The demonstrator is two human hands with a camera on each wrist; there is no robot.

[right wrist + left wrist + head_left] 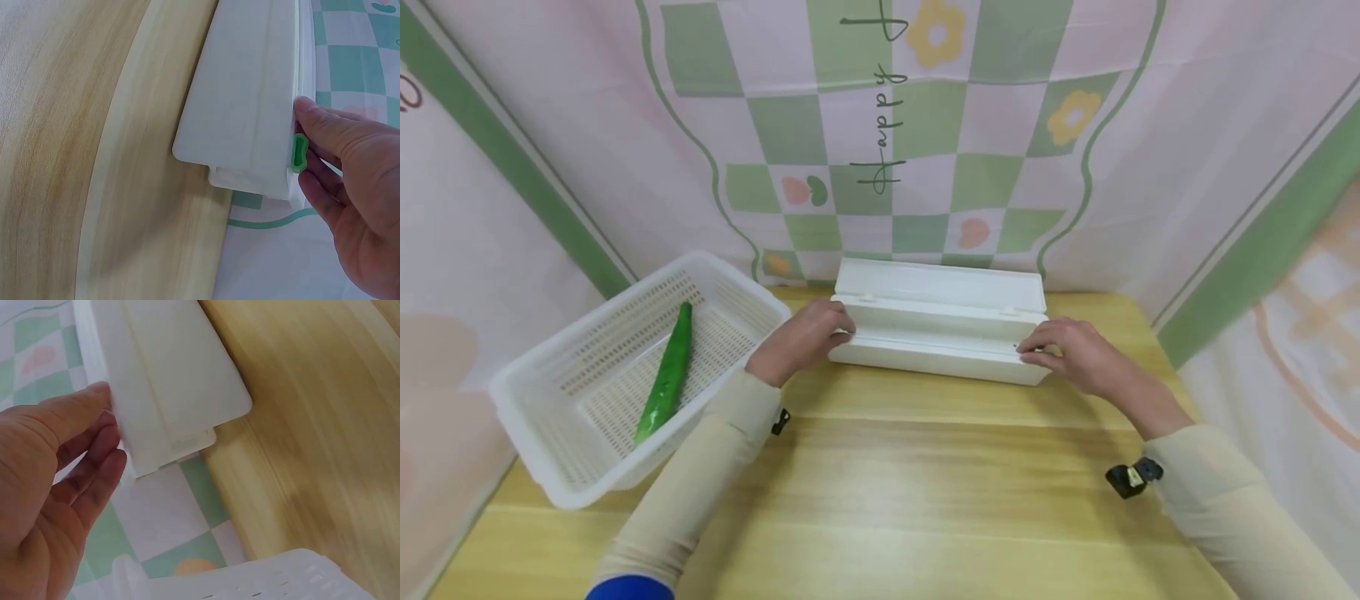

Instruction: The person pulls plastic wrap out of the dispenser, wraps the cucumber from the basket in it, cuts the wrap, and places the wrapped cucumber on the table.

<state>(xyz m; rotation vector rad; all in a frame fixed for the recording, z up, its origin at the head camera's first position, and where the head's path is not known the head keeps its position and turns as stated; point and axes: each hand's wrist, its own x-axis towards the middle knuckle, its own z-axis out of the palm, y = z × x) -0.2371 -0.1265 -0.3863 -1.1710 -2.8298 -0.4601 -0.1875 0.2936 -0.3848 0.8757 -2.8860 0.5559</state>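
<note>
White plastic makes up the long dispenser box (pixel 938 333), which lies along the far edge of the table (pixel 880 500), its lid tipped up and back against the checked backdrop (pixel 925 142). The left hand (pixel 801 337) rests at the box's left end with its fingers (pixel 94 456) loosely extended against the end wall, touching rather than gripping. The right hand (pixel 1078 354) sits at the right end; its fingertips (pixel 312 115) press the front lip right by a small green slider (pixel 299 153), fingers fairly straight, not wrapped around anything. At the table's left edge a white perforated basket (pixel 550 467) holds a green cucumber (pixel 666 375), well apart from both hands.

Judging by the raised lid and a hand at each end, the step in hand seems to be steadying and opening the box. The next move probably calls for keeping the box pinned with one hand while the other works inside or along the slider rail, without sliding the box off the far edge.
</note>
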